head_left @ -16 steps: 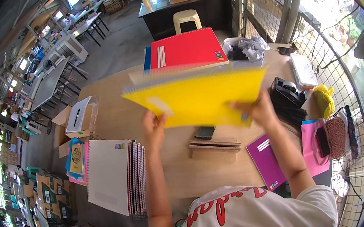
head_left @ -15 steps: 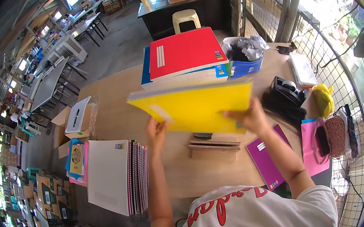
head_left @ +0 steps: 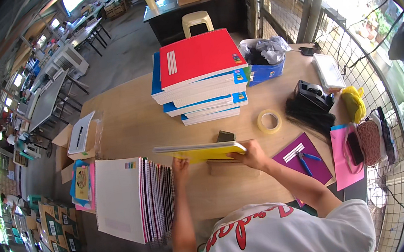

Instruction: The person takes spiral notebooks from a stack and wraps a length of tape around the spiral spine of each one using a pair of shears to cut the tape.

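Note:
Both my hands hold a yellow notebook over the middle of the table, its edge turned toward me and its cover tilted nearly flat. My left hand grips its left end, fingers closed on the lower side. At the right end, my right hand pinches the corner. Just below the notebook is a brown wooden block, partly hidden by it, with a small dark block behind. To the left of my left hand, a row of spiral notebooks leans together, a white cover in front.
A tall notebook pile with a red top stands behind. On the right are a tape roll, blue-handled pliers on a purple notebook, a black tape dispenser and a blue bin. Wire mesh borders the right side.
The yellow notebook has come down and tilted from its broad cover to nearly edge-on, both hands moving with it. The tape roll and pliers now show.

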`<state>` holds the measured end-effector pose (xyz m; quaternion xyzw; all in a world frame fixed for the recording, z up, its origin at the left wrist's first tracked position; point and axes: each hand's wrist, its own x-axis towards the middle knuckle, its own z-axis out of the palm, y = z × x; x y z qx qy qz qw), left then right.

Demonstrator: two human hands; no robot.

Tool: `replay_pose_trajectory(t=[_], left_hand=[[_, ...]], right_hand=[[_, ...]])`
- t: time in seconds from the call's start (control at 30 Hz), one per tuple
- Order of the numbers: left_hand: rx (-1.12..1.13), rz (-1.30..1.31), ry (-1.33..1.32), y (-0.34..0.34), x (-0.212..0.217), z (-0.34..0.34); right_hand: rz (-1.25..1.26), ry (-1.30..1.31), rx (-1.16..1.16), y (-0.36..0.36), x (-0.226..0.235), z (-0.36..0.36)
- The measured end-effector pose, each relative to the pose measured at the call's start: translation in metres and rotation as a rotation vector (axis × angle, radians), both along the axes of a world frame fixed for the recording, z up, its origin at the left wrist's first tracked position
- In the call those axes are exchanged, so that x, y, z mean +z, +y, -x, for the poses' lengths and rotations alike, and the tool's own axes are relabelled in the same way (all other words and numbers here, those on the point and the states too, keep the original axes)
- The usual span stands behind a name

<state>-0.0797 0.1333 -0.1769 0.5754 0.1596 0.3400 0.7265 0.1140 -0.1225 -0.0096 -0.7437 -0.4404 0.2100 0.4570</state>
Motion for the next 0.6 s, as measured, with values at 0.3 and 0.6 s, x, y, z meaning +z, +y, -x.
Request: replay_pose_trajectory(t=[0.3, 0.6], left_hand=[[0.053, -0.455, 0.323, -0.082, 0.002, -0.007], [0.061, -1.412, 0.446, -0.221, 0.174, -0.091]], right_hand=[[-0.198, 0.521, 0.004, -0.084, -0.115, -0.014], [-0.154, 0.056, 0.171, -0.093, -0.107, -0.047]])
